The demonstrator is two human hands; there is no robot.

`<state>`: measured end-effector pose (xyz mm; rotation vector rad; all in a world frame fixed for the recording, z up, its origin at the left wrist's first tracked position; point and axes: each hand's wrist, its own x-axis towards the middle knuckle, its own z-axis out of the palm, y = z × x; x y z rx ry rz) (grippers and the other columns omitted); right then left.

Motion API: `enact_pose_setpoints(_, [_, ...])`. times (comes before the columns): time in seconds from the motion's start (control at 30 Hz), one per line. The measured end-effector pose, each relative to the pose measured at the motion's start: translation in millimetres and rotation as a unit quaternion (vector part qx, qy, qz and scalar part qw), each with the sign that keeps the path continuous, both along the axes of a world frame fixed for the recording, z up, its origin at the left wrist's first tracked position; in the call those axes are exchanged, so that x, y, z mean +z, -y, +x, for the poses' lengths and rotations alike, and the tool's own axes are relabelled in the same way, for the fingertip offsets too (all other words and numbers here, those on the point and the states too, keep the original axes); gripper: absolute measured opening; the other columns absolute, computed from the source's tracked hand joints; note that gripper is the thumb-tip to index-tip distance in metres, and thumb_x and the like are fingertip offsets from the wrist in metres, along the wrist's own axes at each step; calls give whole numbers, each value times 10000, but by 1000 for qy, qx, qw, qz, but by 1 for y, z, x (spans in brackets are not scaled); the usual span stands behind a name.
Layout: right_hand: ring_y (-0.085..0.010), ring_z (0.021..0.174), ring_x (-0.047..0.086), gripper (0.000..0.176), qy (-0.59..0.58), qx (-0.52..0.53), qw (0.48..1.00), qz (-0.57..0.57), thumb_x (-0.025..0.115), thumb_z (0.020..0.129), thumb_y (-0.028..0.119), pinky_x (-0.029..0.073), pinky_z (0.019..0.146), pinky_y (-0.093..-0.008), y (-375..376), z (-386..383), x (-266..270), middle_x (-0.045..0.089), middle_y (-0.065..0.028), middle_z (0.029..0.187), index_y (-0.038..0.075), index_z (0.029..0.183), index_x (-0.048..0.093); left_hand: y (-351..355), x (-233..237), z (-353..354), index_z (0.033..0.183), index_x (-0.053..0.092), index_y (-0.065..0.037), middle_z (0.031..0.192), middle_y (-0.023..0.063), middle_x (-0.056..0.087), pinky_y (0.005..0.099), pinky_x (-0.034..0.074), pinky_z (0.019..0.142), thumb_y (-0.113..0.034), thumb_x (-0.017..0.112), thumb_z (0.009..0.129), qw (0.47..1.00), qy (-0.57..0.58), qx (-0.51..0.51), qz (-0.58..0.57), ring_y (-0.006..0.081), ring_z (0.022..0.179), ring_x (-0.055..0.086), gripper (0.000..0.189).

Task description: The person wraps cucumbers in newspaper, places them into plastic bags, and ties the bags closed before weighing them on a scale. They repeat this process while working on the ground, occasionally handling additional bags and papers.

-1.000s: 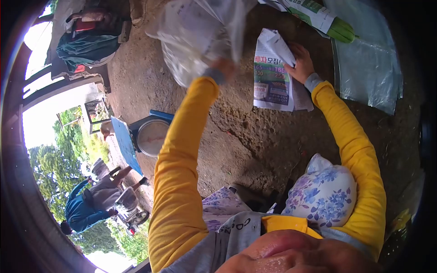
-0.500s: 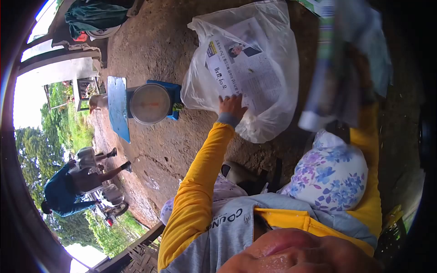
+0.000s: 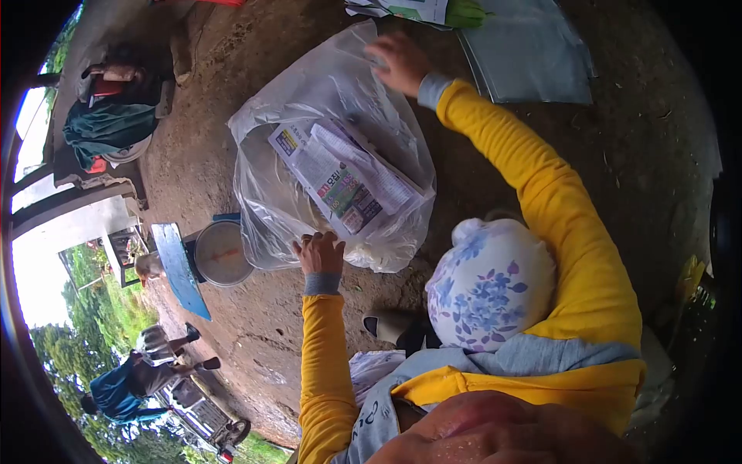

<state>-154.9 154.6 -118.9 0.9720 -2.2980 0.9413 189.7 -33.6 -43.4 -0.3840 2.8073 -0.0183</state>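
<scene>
A large clear plastic bag (image 3: pixel 263 185) lies spread with its mouth open on the dirt floor. Printed newspaper (image 3: pixel 325 174) is inside it, with a folded newspaper bundle (image 3: pixel 371 174) on top. My left hand (image 3: pixel 319 251) has its fingers curled over the bag's near edge. At the far right edge of the bag, my right hand (image 3: pixel 398 63) reaches out with its fingers apart and slightly blurred, holding no paper.
A round-topped scale (image 3: pixel 224 254) and a blue board (image 3: pixel 180 271) stand to the left. Plastic sheets (image 3: pixel 529 50) and printed paper with green leaves (image 3: pixel 466 13) lie at the upper right. A floral cushion-like bundle (image 3: pixel 487 290) is by my body. A person (image 3: pixel 127 387) stands near a motorcycle (image 3: pixel 205 421) outside.
The paper bundle that my right hand carried at the right now lies in the bag. That hand, now without it, has moved left to the bag's far edge. The view has shifted.
</scene>
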Motion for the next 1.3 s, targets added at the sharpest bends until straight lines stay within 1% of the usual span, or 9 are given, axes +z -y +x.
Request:
enact_pose_setpoints(0.07, [-277,990,533,586,-81,-126,984,94,675,652,310,425,851,-374,-25,-52,7,572,-132,1057,101,1168,492,-9,5,-11,872,634,-124,918,57,603,567,275,926,-251,686,668,1000,-29,-4,9,282,967,519,246])
enact_pose_setpoints(0.13, [-389,1136,407,665,24,-189,962,197,667,706,318,336,949,-457,-51,-84,27,408,-219,1254,74,1254,381,-17,4,-23,927,624,-135,985,48,594,580,247,945,-263,688,676,998,-51,-17,13,282,973,514,289])
enact_pose_setpoints(0.23, [-385,1237,285,879,257,-199,867,378,724,648,347,225,1023,-491,-66,-94,57,275,-179,1368,121,1351,247,-34,5,-46,923,614,-120,973,55,591,519,316,875,-270,693,674,992,-71,-57,92,288,980,515,301])
enact_pose_setpoints(0.33, [-387,1240,290,1040,208,-181,855,439,764,578,404,204,1026,-513,-78,-130,11,287,-187,1364,149,1382,155,-49,1,-59,919,609,-114,954,63,594,465,342,834,-271,688,684,983,-68,-71,154,285,968,525,294])
enact_pose_setpoints(0.6, [-291,998,542,720,229,-124,939,226,702,613,343,434,843,-351,-104,-127,-14,562,-151,1098,82,1228,434,-63,-23,-73,981,584,-86,965,99,590,414,383,850,-234,676,707,928,-87,17,361,296,946,544,325])
enact_pose_setpoints(0.67, [-315,983,559,876,275,-135,936,174,707,554,456,434,853,-367,-114,-99,-26,566,-168,1103,42,1259,393,-65,-25,-78,1051,549,-64,1008,123,580,401,403,854,-236,677,726,905,-104,59,408,295,978,545,390])
enact_pose_setpoints(0.9, [-351,913,575,838,346,71,935,-41,777,544,421,463,787,-389,-106,122,38,555,-226,1021,-4,1174,425,-119,-10,-114,1246,335,-24,1103,131,532,292,419,844,-247,642,792,571,-260,213,749,233,1020,530,592])
enact_pose_setpoints(1.13, [-308,820,605,342,555,156,798,-175,608,775,250,463,722,-350,-80,213,18,611,-170,886,19,1023,557,-121,-37,-71,1127,432,-36,988,70,538,291,455,749,-217,583,833,420,-274,382,776,164,870,544,377])
enact_pose_setpoints(1.3, [-297,757,621,185,518,161,830,-127,563,791,166,469,642,-341,-79,207,4,621,-169,792,18,899,594,-130,-45,-52,1176,426,-64,1061,73,540,372,437,853,-439,462,874,343,-270,423,794,217,963,529,484])
